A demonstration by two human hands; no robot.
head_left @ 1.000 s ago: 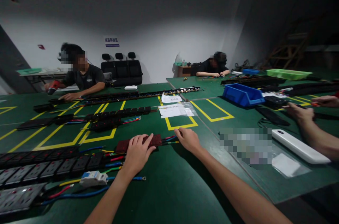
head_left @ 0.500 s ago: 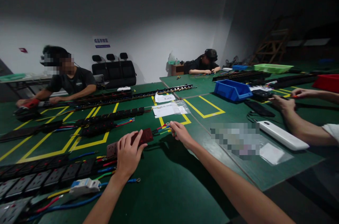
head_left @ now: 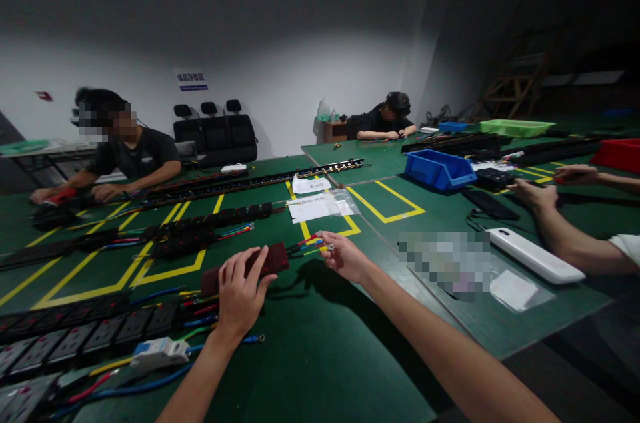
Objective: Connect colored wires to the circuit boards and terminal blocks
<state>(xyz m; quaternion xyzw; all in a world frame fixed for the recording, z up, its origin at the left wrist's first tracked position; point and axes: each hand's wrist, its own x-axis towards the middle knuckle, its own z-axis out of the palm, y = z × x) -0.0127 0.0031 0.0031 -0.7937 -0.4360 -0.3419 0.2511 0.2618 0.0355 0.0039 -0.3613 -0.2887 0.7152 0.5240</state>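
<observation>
A dark red socket strip (head_left: 278,257) lies under my left hand (head_left: 241,293), whose fingers wrap over its top and side. Short coloured wires (head_left: 303,248) with ring terminals come out of the strip's right end. My right hand (head_left: 345,257) pinches the end of the red wire between thumb and fingertips. The yellow-green wire's terminal sticks out free just under those fingertips. Left of my left hand, more wire ends show beside a row of black sockets (head_left: 103,336). A white and blue breaker (head_left: 159,352) with cables lies near my left forearm.
Black socket strips (head_left: 185,241) lie across the green table beyond my hands, near white paper labels (head_left: 315,207). At right are a white power bank (head_left: 535,256), a plastic bag (head_left: 520,293) and a blue bin (head_left: 440,171). Co-workers' hands work at left, back and right.
My right fingers have shifted on the wires, and the yellow-green wire's terminal now shows below them. My left hand stays on the socket strip.
</observation>
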